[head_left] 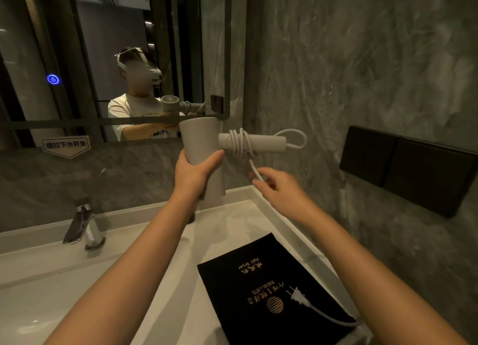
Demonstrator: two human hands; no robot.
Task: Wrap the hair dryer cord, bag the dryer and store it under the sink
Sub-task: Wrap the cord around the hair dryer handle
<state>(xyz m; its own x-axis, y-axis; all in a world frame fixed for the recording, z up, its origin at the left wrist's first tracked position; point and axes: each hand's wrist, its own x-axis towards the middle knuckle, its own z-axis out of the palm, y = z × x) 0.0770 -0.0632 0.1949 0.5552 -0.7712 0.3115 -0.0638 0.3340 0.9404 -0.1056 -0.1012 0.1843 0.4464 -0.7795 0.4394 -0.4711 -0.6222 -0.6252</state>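
Left hand point(192, 172) around hair dryer point(200, 143) barrel, right hand point(278, 188) pinching its cord point(254, 170).

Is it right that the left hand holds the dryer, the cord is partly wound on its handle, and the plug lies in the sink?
Not quite. In the head view the plug lies on the black bag on the counter, not in the sink. The rest stands: the left hand holds the dryer, and the cord is partly wound on its handle.
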